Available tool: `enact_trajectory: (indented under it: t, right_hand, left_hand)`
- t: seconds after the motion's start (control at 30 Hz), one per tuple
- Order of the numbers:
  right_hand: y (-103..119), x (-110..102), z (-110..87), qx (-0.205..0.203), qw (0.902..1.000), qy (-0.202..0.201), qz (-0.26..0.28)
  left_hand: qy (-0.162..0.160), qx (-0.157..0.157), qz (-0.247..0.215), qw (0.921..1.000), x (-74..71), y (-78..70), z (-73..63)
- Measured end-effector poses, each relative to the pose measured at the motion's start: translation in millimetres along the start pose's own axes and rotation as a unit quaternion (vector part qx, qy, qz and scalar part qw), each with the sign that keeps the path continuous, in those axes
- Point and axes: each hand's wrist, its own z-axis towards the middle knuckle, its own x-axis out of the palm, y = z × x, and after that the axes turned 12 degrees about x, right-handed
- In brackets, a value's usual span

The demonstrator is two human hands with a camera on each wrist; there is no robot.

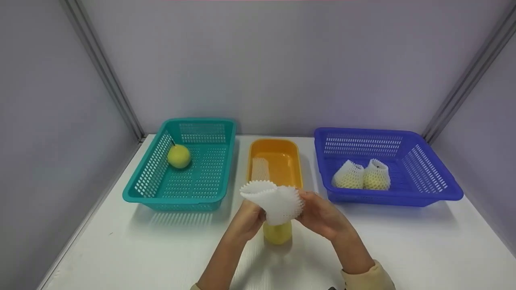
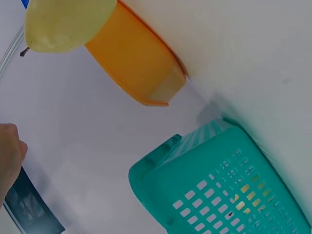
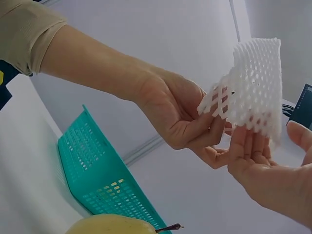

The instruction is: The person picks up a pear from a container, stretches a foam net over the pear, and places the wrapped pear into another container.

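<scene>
In the head view both hands hold a white foam net point(image 1: 275, 200) above a bare yellow pear point(image 1: 277, 233) that stands on the white table point(image 1: 403, 241). My left hand point(image 1: 250, 219) pinches the net's left edge. My right hand point(image 1: 318, 213) holds its right side. The right wrist view shows the left hand's fingers point(image 3: 209, 131) pinching the net point(image 3: 253, 92), and the right hand's fingers point(image 3: 248, 151) lying against its lower edge with the thumb close by. The pear point(image 3: 112, 225) sits below them, and it also shows in the left wrist view as the pear point(image 2: 63, 22).
A teal basket point(image 1: 141, 189) at the left holds one bare pear point(image 1: 178, 156). An orange tray point(image 1: 288, 161) behind the hands holds another foam net point(image 1: 260, 169). A blue basket point(image 1: 427, 177) at the right holds two net-wrapped pears point(image 1: 348, 176). Grey walls enclose the table.
</scene>
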Motion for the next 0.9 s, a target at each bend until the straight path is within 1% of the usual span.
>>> enact_trajectory:
  t: [0.13,0.23,0.3,0.37,0.47,0.57,0.67,0.8,0.9]
  right_hand:
    - [-0.3,0.9,0.0,-0.012,0.9998,-0.007,0.011]
    - [-0.1,0.6,0.1,-0.025,0.9993,-0.008,0.027]
    - [0.1,0.4,-0.2,-0.030,0.9990,-0.009,0.031]
    - [0.0,-0.1,-0.1,-0.033,0.9990,-0.006,0.029]
    - [0.0,-0.6,-0.3,-0.037,0.9991,-0.017,0.014]
    - [-0.3,-0.8,0.2,-0.040,0.9988,-0.028,0.003]
    - [-1.2,0.4,1.8,-0.036,0.9983,-0.046,-0.005]
    - [-3.3,2.0,5.1,-0.022,0.9951,-0.095,-0.018]
    - [-5.3,1.0,6.0,-0.016,0.9910,-0.131,-0.023]
  left_hand:
    - [0.045,-0.033,0.016,0.9983,-2.0,4.7,0.0]
    - [0.080,-0.062,0.029,0.9945,-3.9,7.8,0.2]
    - [0.096,-0.079,0.041,0.9915,-5.0,9.2,0.4]
    - [0.107,-0.089,0.045,0.9893,-5.7,10.0,0.8]
    - [0.122,-0.089,0.032,0.9880,-4.6,9.9,2.9]
    - [0.124,-0.081,0.015,0.9889,-2.3,9.2,4.8]
    - [0.112,-0.075,0.015,0.9908,-1.6,8.2,5.9]
    - [0.087,-0.074,0.034,0.9929,-4.0,5.9,6.6]
    - [0.078,-0.076,0.051,0.9928,-5.8,4.5,6.8]
